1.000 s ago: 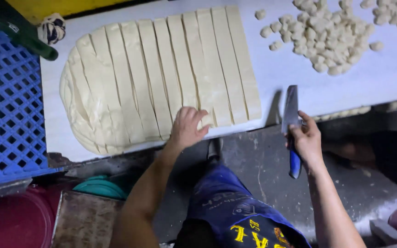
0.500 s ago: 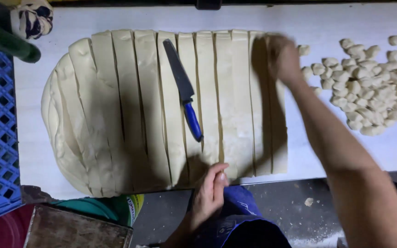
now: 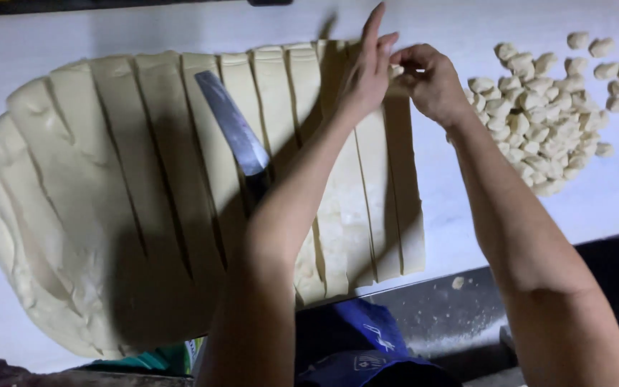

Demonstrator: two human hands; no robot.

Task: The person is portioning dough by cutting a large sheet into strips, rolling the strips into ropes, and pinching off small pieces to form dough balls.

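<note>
Both hands (image 3: 395,75) at dough sheet's (image 3: 145,208) far right edge

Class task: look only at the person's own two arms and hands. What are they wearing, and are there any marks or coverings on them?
Both forearms are bare, no sleeves showing. The left hand and right hand wear no gloves; no rings, watch or bands are visible.

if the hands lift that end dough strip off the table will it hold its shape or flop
The dough strip will probably flop and stretch: it is long, thin and soft-looking. It may cling to the neighbouring strip, since the cut is only a narrow line. Both hands pinch its far end.
</note>
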